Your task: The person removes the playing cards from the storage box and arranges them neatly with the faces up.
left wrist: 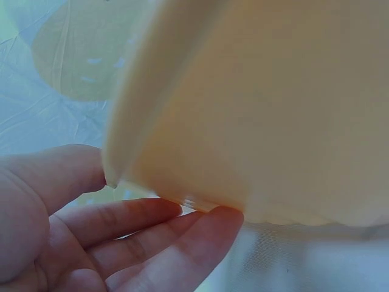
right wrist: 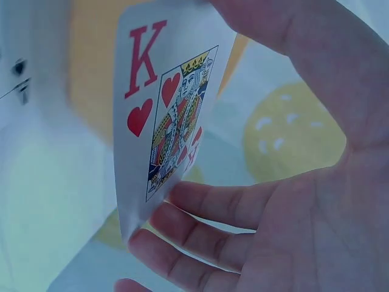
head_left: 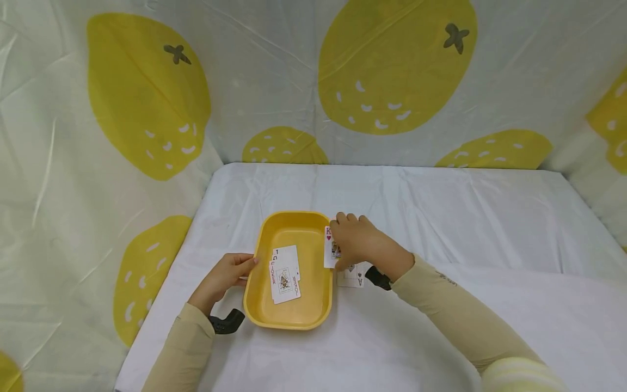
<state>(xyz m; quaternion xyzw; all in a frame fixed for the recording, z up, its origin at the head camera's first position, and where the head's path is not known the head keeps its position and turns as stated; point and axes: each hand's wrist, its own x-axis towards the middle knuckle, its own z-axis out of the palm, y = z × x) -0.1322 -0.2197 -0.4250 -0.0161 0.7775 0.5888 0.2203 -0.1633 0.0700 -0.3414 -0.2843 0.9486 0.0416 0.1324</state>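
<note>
Several oversized yellow lemons (head_left: 142,87) are printed on the pale backdrop (head_left: 274,71), a faintly glossy sheet with creases and fold lines running through it. Below it spreads my desk (head_left: 431,218), under a white cloth rippled with soft wrinkles. Both my beige sleeves (head_left: 455,313) reach in, the fabric puckered toward the wrists.

Between them sits the yellow tray (head_left: 313,299), a rounded rectangle, smooth like plastic, with sloping walls and a thick lip. My left grip (head_left: 222,276) holds its left side, thumb at the rim, fingers against the outside. My right grip (head_left: 360,239) is narrowed on the king of hearts (head_left: 329,247), pinching it by its edges above the tray's right rim (the thin, slick card bows slightly). Black curved pieces (head_left: 227,322) jut out near both wrists.

Inside the tray, left of its middle, lies a joker (head_left: 285,288), flat and crisp-edged, overlapping more white card stock beneath. Just outside the right wall, on the cloth, rests an ace of spades (head_left: 351,279), partly covered from above by my right grip.
</note>
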